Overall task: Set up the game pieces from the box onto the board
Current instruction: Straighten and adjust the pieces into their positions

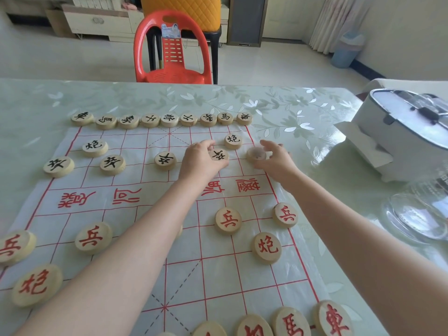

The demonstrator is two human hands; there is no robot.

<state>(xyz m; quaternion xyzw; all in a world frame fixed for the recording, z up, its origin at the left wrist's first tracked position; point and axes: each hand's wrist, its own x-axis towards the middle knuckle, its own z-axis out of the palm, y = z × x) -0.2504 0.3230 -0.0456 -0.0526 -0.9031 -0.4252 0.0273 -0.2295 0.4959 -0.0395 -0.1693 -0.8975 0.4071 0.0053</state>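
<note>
Red chariot (333, 320) nearest; left hand (201, 163) fingers pinch one black soldier (219, 155), right hand (276, 163) one (blurred) piece (254, 155).

Table (278, 105) w/ pale green flowered cover. Red plastic chair (172, 49) straight beyond the left hand (201, 161), past the table's far edge, sticker on its back. White cooker (400, 122) w/ glass lid off to the right of the right hand (274, 158), white card under it. Clear glass dish (417, 219) right of that hand too, nearer the camera. Blue bin (346, 49) on floor far beyond right hand, by curtain (339, 18). Cream cabinet (101, 23) far beyond left hand, on its left.
</note>
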